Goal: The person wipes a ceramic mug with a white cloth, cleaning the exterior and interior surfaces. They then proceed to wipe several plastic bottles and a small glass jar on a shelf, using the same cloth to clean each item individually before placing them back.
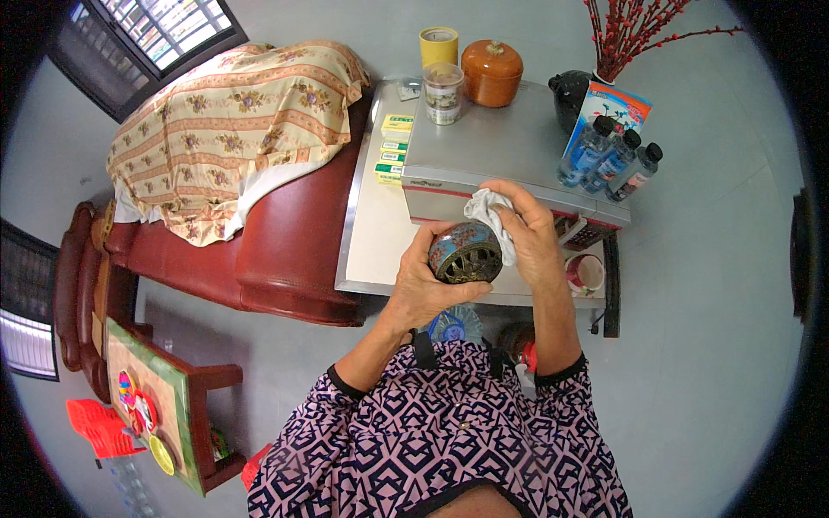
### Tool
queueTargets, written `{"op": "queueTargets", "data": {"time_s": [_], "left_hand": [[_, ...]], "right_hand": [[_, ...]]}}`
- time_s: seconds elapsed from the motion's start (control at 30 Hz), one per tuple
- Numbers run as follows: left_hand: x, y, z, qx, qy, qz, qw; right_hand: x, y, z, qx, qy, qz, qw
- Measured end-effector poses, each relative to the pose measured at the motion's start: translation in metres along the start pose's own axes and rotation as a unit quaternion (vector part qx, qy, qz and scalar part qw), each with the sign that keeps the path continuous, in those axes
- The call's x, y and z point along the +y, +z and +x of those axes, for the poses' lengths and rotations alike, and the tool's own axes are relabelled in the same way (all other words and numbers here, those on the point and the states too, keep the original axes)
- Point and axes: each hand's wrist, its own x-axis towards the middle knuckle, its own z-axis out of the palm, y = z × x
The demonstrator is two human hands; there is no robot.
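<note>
My left hand (420, 289) is wrapped round a small round pot (466, 252), blue and reddish brown on its side, with a dark openwork metal lid turned toward me; it looks like an incense burner. A crumpled white cloth (494, 217) is pinched in my right hand (528, 226), right beside the pot's edge. Both hands are raised in front of a silver-grey, box-like appliance (509, 160) on a side table. The fingertips of my right hand are partly hidden behind the cloth.
On the appliance stand a clear jar (443, 93), a yellow canister (439, 47), a brown lidded pot (491, 73) and bottles (614, 159). Small boxes (393, 148) lie on the table (363, 242). A red-and-white mug (585, 273) sits at right, a red leather sofa (298, 259) at left.
</note>
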Motion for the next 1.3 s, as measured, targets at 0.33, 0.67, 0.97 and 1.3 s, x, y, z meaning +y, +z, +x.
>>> {"op": "queueTargets", "data": {"time_s": [0.33,0.67,0.97,1.3], "left_hand": [[0.000,-0.007,0.008,0.050,0.058,0.081,0.994],[0.001,-0.005,0.010,0.024,0.027,0.042,0.998],[-0.001,-0.009,0.009,-0.004,-0.103,-0.204,0.973],[-0.005,-0.009,0.003,-0.039,-0.112,-0.248,0.962]], "right_hand": [[-0.033,0.043,-0.025,-0.022,-0.327,-0.372,0.868],[-0.029,0.030,-0.016,-0.008,-0.264,-0.263,0.928],[-0.006,0.014,-0.053,0.091,-0.285,-0.221,0.928],[-0.026,0.017,-0.049,0.092,-0.270,-0.252,0.925]]}}
